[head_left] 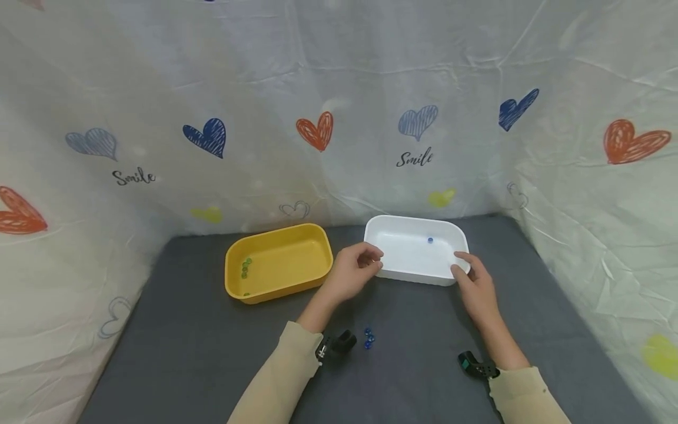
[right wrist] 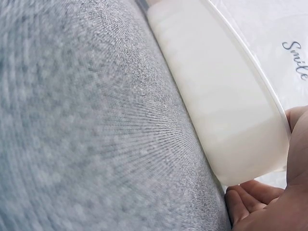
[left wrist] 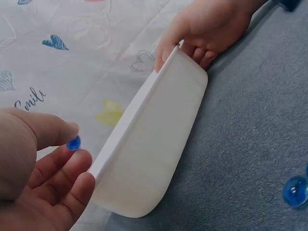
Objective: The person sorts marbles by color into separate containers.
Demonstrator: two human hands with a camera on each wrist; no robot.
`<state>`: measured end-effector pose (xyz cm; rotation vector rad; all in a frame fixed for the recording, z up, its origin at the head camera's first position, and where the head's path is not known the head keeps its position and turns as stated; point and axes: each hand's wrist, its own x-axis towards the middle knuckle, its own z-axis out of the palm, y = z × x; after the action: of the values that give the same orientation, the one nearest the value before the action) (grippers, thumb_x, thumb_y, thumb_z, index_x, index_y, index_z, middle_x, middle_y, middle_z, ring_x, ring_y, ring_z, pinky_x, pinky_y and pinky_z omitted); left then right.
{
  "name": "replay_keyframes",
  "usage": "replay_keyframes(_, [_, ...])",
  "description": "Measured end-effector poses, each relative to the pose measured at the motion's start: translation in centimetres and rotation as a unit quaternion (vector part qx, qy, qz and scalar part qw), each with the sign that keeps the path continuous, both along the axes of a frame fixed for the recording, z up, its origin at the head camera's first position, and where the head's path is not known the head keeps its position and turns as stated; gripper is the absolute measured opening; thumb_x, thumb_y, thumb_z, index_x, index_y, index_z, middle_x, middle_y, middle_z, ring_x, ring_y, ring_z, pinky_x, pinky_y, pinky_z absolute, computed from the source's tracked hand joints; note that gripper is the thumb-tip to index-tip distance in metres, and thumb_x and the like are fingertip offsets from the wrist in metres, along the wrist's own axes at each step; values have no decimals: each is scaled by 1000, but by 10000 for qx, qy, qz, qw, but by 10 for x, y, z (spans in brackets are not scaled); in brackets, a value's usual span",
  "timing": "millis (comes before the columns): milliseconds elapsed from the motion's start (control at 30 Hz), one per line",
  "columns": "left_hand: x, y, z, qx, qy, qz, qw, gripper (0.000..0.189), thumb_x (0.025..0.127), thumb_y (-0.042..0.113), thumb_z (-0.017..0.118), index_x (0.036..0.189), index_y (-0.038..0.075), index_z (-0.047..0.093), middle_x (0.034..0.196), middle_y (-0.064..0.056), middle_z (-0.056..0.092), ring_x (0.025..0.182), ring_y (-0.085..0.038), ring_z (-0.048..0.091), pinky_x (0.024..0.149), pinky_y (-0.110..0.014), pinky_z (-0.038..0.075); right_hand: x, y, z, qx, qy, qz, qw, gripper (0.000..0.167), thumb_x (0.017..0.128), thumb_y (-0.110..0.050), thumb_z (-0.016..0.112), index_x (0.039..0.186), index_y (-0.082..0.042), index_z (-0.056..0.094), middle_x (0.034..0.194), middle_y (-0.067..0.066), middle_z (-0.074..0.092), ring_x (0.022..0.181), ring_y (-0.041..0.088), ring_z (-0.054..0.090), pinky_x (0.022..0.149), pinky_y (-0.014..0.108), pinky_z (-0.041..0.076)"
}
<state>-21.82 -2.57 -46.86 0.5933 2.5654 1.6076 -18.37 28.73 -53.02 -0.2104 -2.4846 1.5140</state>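
Between thumb and index finger my left hand (head_left: 354,272) pinches a blue glass marble (left wrist: 73,143), close by the left end of the white tray (head_left: 413,275). At the tray's right end, my right hand (head_left: 477,287) grips the rim, thumb over the edge and the other fingers (right wrist: 245,197) low along the outside wall. One blue marble (head_left: 430,240) lies inside the white tray. Several more blue marbles (head_left: 369,338) sit in a small cluster on the grey cloth between the forearms.
Left of the white tray stands a yellow tray (head_left: 278,292) with several green marbles (head_left: 245,270) along its left side. A dark grey cloth (head_left: 175,353) covers the table. Behind hangs a white curtain (head_left: 360,88) printed with hearts.
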Motion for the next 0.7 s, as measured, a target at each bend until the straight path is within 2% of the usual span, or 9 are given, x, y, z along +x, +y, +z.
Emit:
replay_keyframes(133, [-6, 1, -3, 19, 21, 107, 9999, 15, 106, 15, 75, 120, 12, 76, 110, 0, 74, 101, -18, 67, 95, -35, 60, -1, 2, 0, -46, 26, 6, 10000, 46, 114, -30, 57, 154, -8, 57, 168, 17, 45, 154, 34, 41, 118, 57, 39])
replay_keyframes(267, [-12, 4, -6, 8, 28, 176, 9998, 15, 106, 15, 75, 120, 12, 77, 111, -1, 74, 101, -19, 67, 94, -35, 61, -1, 3, 1, -63, 37, -8, 10000, 46, 114, -29, 57, 153, -6, 57, 168, 19, 45, 154, 36, 41, 119, 61, 38])
replay_keyframes(500, [-21, 11, -10, 2, 84, 172, 9998, 14, 105, 13, 75, 119, 11, 76, 111, -3, 75, 101, -20, 66, 92, -35, 60, -1, 3, -1, -69, 88, -13, 9999, 43, 113, -26, 59, 151, -5, 59, 166, 20, 47, 156, 37, 39, 121, 60, 36])
replay_keyframes(700, [-27, 15, -14, -46, 106, 222, 9997, 12, 106, 14, 74, 117, 11, 76, 112, -3, 75, 100, -20, 65, 86, -32, 60, -2, 2, -2, -56, 75, -37, 9999, 43, 113, -27, 58, 151, -7, 59, 164, 18, 50, 147, 31, 46, 115, 54, 39])
